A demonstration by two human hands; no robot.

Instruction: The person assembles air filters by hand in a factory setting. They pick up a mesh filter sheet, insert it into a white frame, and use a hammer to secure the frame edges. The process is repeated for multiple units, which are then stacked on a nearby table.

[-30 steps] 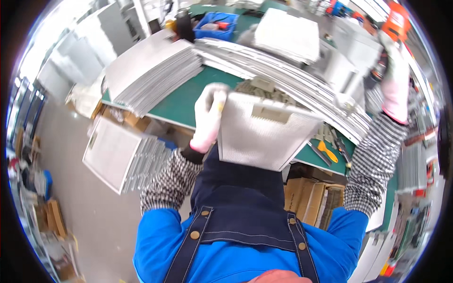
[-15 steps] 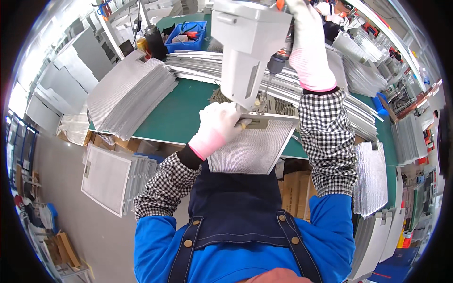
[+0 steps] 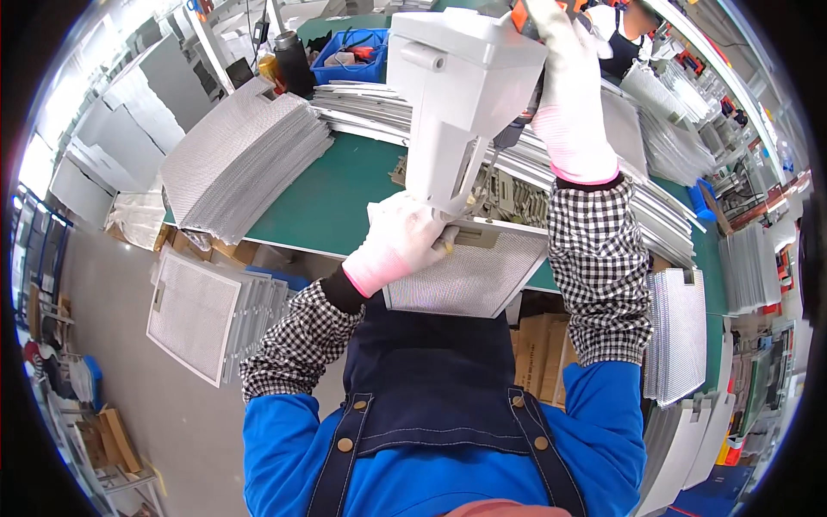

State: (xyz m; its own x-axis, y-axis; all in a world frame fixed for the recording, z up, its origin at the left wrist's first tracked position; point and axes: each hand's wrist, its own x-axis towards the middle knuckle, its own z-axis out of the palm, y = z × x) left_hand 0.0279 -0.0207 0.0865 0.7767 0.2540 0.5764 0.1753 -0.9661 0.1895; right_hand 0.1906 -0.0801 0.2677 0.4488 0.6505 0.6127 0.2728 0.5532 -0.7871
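My left hand [image 3: 407, 234], in a white glove with a pink cuff, is closed on the upper left edge of a framed metal mesh filter panel [image 3: 478, 271]. The panel tilts at the bench's front edge, a cut-out in its top strip. My right hand [image 3: 564, 65], gloved the same way, is raised and wrapped round an orange and black power drill [image 3: 520, 17]. A grey-white housing [image 3: 465, 69] hides much of the drill; its thin bit points down toward the panel's top edge. The tip's contact cannot be made out.
Small metal clips [image 3: 512, 196] lie heaped on the green bench [image 3: 357, 172] behind the panel. Mesh panels are stacked at left [image 3: 245, 164] and right [image 3: 676, 336]. Long metal strips [image 3: 366, 108] lie across the back, near a blue bin [image 3: 351, 56]. Another person [image 3: 622, 39] stands far right.
The view has shifted a little, and the other person shows more at the top right. Less of the drill shows beside the housing. Both hands keep their hold.
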